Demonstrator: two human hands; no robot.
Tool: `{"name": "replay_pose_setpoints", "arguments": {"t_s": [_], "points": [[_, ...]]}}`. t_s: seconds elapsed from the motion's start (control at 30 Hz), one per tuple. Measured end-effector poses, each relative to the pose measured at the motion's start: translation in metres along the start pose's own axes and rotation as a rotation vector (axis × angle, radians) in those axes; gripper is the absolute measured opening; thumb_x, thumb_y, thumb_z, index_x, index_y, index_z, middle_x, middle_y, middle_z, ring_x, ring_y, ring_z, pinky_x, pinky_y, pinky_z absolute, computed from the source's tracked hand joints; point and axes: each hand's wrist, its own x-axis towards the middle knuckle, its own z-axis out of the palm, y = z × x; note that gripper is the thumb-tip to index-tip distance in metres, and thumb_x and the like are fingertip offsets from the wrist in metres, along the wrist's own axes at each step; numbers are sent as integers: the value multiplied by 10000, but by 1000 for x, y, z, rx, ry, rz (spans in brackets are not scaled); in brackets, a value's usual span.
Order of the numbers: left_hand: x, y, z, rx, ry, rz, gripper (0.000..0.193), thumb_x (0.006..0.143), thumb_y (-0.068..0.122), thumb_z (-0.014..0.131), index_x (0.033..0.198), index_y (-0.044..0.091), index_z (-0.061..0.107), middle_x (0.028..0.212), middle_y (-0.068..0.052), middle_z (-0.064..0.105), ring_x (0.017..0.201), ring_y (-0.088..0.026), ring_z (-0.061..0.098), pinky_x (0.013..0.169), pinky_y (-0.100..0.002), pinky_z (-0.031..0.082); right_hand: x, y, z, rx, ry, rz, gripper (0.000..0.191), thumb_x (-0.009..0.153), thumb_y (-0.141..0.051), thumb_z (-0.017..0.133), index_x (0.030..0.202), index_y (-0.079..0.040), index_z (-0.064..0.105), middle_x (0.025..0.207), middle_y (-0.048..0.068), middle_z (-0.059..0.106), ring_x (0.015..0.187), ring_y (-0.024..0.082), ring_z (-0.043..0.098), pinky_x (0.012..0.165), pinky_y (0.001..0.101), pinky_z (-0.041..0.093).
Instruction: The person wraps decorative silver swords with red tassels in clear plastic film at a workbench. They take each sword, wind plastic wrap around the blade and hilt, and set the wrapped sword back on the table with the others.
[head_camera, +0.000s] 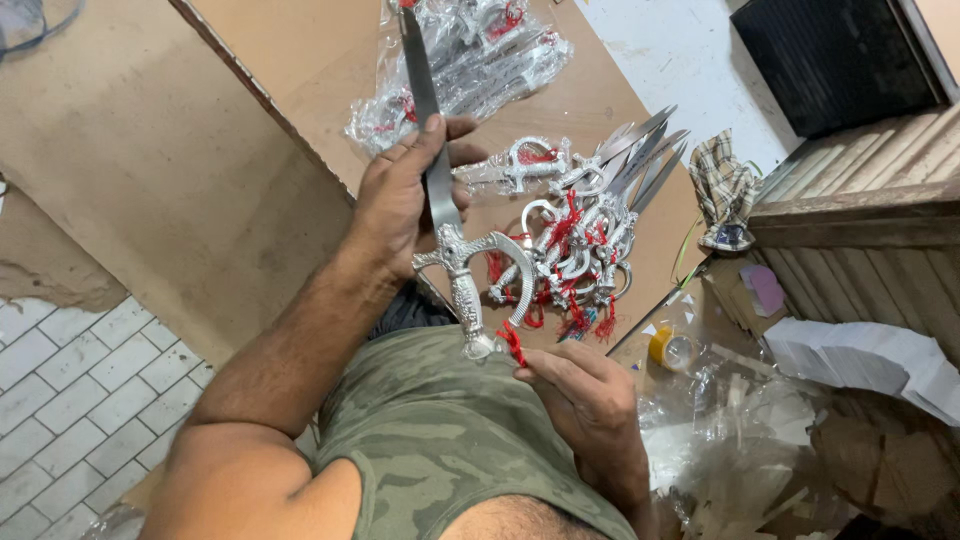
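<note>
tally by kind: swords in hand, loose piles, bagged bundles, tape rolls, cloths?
Sword in hand: 1, blade gripped by the left hand, red tassel at the pommel pinched by the right hand
Loose pile of swords: 1, single swords too tangled to count
Bagged sword bundles: 1 heap, count inside unclear
Yellow tape roll: 1
Checked cloth: 1
Total: 5

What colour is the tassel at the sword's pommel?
Red; the tassel shows best in the head view, by the right hand.
</note>
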Motion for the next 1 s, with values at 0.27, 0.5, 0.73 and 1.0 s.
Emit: {"name": "replay_pose_setpoints", "arguments": {"t_s": [0.27,0.5,0.73,1.0], "points": [[43,20,-4,37,-134,-108,427,1080,347,539,1297,-12,620,944,-93,739,575,-96,659,473,-215,534,47,-25,17,113,50,321,120,856,27,727,975,17,736,839,91,721,752,174,697,684,291,539],[73,14,-3,74,-230,-276,429,1074,347,536,1293,-12,621,922,-78,730,585,-81,664,469,-216,544,71,-12,43,655,142,257,454,773,-72,661,1210,51,651,1204,159,715,1344,296,515,1205,428,348],[98,15,-6,102,-220,-317,450,1077,361,540,1307,-20,605,922,-79,722,593,-90,669,455,-226,530,69,29,78,919,109,223,155,1011,-87,667,1124,14,702,1075,94,691,1087,239,666,1025,404,524],[80,34,14,378,-380,-418,543,979,344,588,1443,76,501,1085,-46,733,928,-89,728,753,-258,641,77,52,89,957,494,398,127,1023,-55,588,1101,27,644,1077,101,685,958,146,623,874,309,532]]}}
